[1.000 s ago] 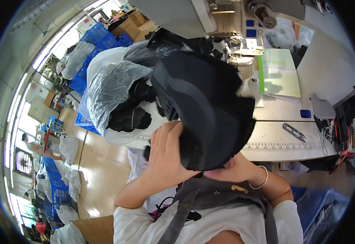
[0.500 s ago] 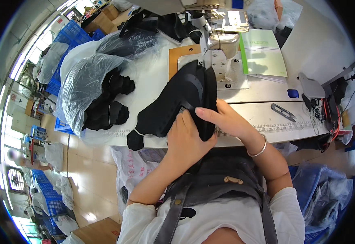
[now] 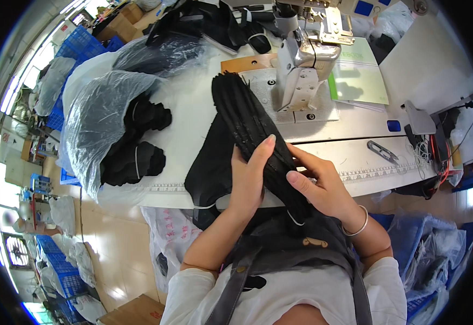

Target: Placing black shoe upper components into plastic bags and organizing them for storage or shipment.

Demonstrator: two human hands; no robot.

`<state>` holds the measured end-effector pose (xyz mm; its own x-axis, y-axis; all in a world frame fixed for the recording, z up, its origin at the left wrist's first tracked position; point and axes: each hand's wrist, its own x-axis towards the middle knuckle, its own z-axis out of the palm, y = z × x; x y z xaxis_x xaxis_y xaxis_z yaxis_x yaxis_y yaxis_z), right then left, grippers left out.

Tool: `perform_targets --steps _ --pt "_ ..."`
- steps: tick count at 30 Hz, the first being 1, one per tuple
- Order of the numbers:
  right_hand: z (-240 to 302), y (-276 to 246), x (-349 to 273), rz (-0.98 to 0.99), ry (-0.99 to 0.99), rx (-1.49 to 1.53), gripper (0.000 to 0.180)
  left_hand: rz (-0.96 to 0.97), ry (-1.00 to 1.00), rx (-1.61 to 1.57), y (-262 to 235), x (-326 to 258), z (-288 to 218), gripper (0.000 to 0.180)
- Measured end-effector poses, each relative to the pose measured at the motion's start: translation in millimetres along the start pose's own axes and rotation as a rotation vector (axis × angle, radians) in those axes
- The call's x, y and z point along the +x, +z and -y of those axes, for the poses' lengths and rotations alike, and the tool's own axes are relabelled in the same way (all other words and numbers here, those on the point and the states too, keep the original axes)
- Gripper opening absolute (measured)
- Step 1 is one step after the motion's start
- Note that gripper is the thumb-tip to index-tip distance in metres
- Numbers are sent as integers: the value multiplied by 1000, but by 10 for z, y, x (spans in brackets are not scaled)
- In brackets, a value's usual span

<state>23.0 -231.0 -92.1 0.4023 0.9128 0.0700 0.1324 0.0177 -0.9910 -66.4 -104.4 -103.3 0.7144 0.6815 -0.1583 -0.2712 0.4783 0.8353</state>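
Both my hands hold a thick bundle of black fabric pieces [image 3: 250, 122] over the table's front edge. My left hand [image 3: 251, 172] is closed on the bundle's left side, its thumb lying across the layered edges. On the other side my right hand [image 3: 319, 181] grips the lower right part with thumb and fingers. The stacked edges face up, and a white tie shows at the lower end. Beneath and left of it another black part [image 3: 207, 162], bound by a pale band, hangs toward the table edge; whether it belongs to the same bundle I cannot tell.
Behind the bundle stands a sewing machine [image 3: 307, 65]. A green notebook [image 3: 358, 76] and thread snips [image 3: 382, 151] lie on the right. At left, a clear plastic bag [image 3: 96, 119] holds tied black bundles [image 3: 147, 160]. A ruler strip [image 3: 377, 172] runs along the front edge.
The bundle has been turned so its layered edges face up, and tilts the other way. My right hand has moved lower along it; my left thumb now lies on top.
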Motion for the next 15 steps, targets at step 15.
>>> perform_targets --steps 15 --pt "-52 -3 -48 42 -77 76 54 44 -10 74 -105 -298 -177 34"
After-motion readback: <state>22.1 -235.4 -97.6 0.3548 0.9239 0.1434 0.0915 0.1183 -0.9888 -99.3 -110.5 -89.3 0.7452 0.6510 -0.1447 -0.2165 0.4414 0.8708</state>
